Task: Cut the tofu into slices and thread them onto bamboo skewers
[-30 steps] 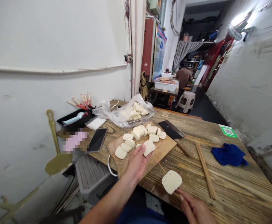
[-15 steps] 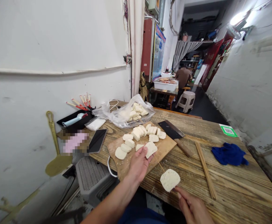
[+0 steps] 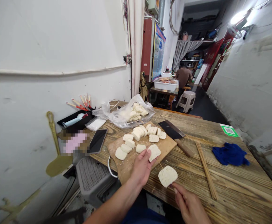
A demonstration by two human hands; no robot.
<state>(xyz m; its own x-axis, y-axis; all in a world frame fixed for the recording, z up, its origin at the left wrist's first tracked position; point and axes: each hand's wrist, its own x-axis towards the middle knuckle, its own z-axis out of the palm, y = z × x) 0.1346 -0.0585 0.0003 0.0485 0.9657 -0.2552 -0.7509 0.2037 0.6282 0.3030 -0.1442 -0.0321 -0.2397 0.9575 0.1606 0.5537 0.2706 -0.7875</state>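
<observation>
Left hand (image 3: 141, 168) grips pale slice (image 3: 154, 152) above near edge of board (image 3: 127, 169); right hand (image 3: 189, 200) pinches skewer (image 3: 159, 163) bearing second slice (image 3: 168, 176). Crooked push could split either.

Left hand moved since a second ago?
Yes: against the cutting board, the left hand has shifted right, toward the right hand, uncovering more of the white slice beside it.

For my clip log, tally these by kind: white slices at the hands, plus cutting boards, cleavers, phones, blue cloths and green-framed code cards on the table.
White slices: 2, one held in the left hand, one at the right hand
Cutting board: 1
Cleaver: 1
Phone: 1
Blue cloth: 1
Green-framed code card: 1
Total: 7
</observation>
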